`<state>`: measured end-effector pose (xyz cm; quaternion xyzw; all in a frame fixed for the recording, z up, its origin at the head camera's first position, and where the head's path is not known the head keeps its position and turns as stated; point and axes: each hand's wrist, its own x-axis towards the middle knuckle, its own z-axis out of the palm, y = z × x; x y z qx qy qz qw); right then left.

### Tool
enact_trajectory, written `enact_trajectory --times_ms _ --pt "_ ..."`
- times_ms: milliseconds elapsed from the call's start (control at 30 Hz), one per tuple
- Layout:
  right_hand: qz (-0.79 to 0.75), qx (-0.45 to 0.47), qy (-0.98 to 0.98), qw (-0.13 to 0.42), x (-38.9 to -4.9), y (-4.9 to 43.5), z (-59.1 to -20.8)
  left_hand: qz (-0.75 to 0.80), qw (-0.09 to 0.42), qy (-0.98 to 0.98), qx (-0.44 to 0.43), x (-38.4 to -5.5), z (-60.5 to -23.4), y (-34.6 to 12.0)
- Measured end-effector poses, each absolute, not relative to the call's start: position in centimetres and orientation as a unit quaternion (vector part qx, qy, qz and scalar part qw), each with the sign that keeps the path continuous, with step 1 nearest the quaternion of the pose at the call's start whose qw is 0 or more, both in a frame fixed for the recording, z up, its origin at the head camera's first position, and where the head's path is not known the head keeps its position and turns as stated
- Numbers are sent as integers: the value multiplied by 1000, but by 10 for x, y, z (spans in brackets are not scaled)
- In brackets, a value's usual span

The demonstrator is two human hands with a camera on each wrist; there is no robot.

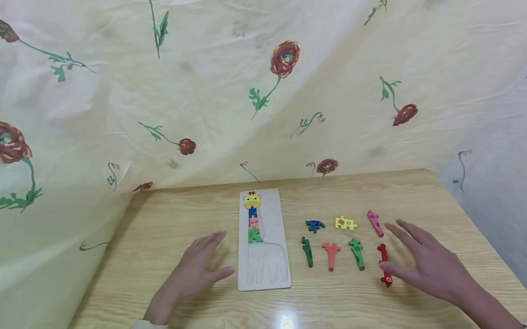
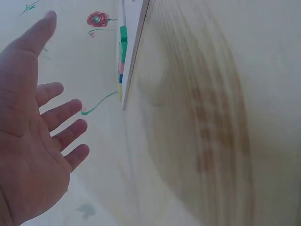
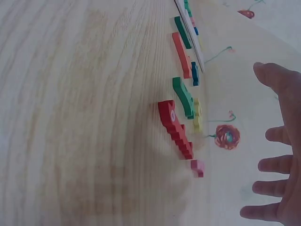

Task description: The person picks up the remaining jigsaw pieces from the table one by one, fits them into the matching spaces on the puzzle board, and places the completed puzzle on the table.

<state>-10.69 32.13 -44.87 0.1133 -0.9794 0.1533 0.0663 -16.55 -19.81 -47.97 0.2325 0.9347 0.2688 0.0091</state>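
A white giraffe puzzle board (image 1: 273, 222) lies on the table, its yellow head piece (image 1: 251, 200) and blue, pink and green neck pieces (image 1: 254, 234) set in the recess. The body and leg recess below is bare. My left hand (image 1: 192, 269) hovers left of the board, fingers spread and holding nothing. Over the right side my right hand (image 1: 433, 267) is likewise spread, its thumb overlapping the red puzzle piece (image 1: 385, 264) in the head view. A pink piece (image 1: 375, 223) lies just beyond its fingertips. In the right wrist view the red piece (image 3: 175, 129) stands apart from the hand.
Between board and right hand lie a blue piece (image 1: 315, 226), a yellow piece (image 1: 345, 223), a dark green piece (image 1: 307, 251), a coral piece (image 1: 331, 256) and a green piece (image 1: 357, 254). Flowered cloth (image 1: 217, 84) hangs behind and beside the wooden table (image 1: 221, 317).
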Motion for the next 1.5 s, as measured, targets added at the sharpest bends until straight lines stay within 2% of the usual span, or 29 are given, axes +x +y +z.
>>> enact_trajectory --times_ms 367,667,1067,1500 --pt "198 95 -974 48 -105 331 -458 369 71 906 195 -168 -496 -187" --pt "247 110 -961 52 -107 340 -465 376 114 901 182 -166 -507 -179" --pt "286 125 -949 33 -115 352 -478 343 113 916 176 -165 -513 -174" --pt "264 123 -957 10 -122 357 -496 344 112 915 180 -165 -515 -173"
